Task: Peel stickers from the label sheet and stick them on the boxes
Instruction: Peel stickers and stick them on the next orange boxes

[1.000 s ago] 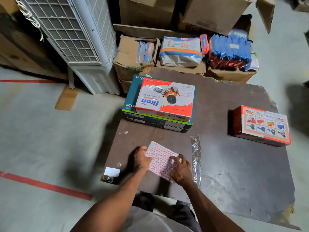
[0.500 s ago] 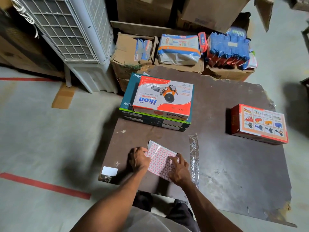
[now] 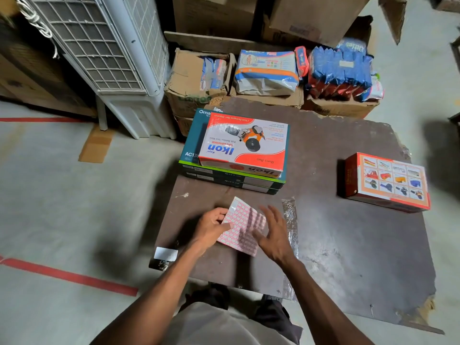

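Note:
A label sheet (image 3: 242, 220) with rows of small red-bordered stickers is at the near left of the dark table (image 3: 348, 245). My left hand (image 3: 211, 226) grips the sheet's left edge and tilts it up off the table. Over the sheet's right side hovers my right hand (image 3: 272, 232), blurred, with its fingers spread and straight. Behind the sheet a red-and-white Ikon box (image 3: 245, 145) lies on top of a teal box (image 3: 196, 143). A red box with a picture grid (image 3: 388, 181) stands at the right of the table.
A strip of clear plastic wrap (image 3: 290, 220) lies right of the sheet. A white paper scrap (image 3: 165, 253) sits at the table's near left corner. Behind the table are cardboard cartons with packaged goods (image 3: 266, 70) and a white air cooler (image 3: 112, 53). Red tape (image 3: 67, 276) marks the floor.
My left hand has lifted the sheet's left edge. My right hand has come off the sheet and opened its fingers above it.

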Demonstrator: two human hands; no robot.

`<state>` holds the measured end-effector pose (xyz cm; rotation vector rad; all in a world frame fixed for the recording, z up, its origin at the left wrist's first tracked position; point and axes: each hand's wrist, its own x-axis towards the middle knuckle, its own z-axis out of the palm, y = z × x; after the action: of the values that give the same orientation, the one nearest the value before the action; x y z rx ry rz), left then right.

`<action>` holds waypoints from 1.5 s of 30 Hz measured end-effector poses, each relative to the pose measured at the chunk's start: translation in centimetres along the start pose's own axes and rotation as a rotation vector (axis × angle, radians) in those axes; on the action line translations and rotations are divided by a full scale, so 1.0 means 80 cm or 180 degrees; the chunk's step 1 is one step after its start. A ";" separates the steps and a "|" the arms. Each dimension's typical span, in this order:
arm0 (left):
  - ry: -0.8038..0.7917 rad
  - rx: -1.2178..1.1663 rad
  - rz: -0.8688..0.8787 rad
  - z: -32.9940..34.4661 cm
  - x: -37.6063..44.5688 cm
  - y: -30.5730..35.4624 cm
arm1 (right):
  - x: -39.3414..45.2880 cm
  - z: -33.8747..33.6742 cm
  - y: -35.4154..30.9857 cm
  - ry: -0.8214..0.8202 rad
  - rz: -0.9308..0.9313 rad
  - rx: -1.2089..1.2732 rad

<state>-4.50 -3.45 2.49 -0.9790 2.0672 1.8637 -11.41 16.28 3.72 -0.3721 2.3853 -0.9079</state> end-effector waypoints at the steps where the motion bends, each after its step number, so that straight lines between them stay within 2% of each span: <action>1: -0.0162 -0.0127 0.0130 -0.007 -0.009 0.014 | 0.003 -0.011 -0.015 0.0062 -0.0106 0.0073; 6: -0.0708 -0.0561 0.0516 -0.032 -0.052 0.081 | 0.005 -0.059 -0.087 0.0465 -0.0679 0.0293; 8: -0.0779 -0.0587 0.0676 -0.036 -0.064 0.107 | -0.003 -0.073 -0.112 0.0565 -0.0794 0.0513; 11: -0.0466 -0.0615 0.0922 -0.041 -0.083 0.141 | -0.015 -0.085 -0.145 0.0852 -0.0987 0.0747; 17: -0.0124 -0.0869 0.1149 -0.051 -0.108 0.172 | -0.035 -0.095 -0.170 0.2056 -0.1617 0.0491; 19: -0.0078 -0.1054 0.1174 -0.051 -0.113 0.177 | -0.047 -0.099 -0.177 0.2017 -0.1749 0.0574; 23: -0.0037 -0.1234 0.1272 -0.048 -0.122 0.187 | -0.061 -0.099 -0.191 0.1688 -0.1680 0.0925; 27: 0.0066 -0.1319 0.1473 -0.048 -0.131 0.197 | -0.068 -0.100 -0.200 0.1601 -0.1633 0.1033; 36: 0.0278 -0.0959 0.1998 -0.048 -0.139 0.205 | -0.076 -0.114 -0.213 0.1640 -0.1791 0.1044; 45: 0.0248 -0.1003 0.1983 -0.047 -0.144 0.218 | -0.084 -0.120 -0.221 0.1388 -0.1668 0.1373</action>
<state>-4.78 -3.22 23.69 -0.4846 2.3584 2.5447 -10.56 11.28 24.30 -0.6996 2.4037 -1.8664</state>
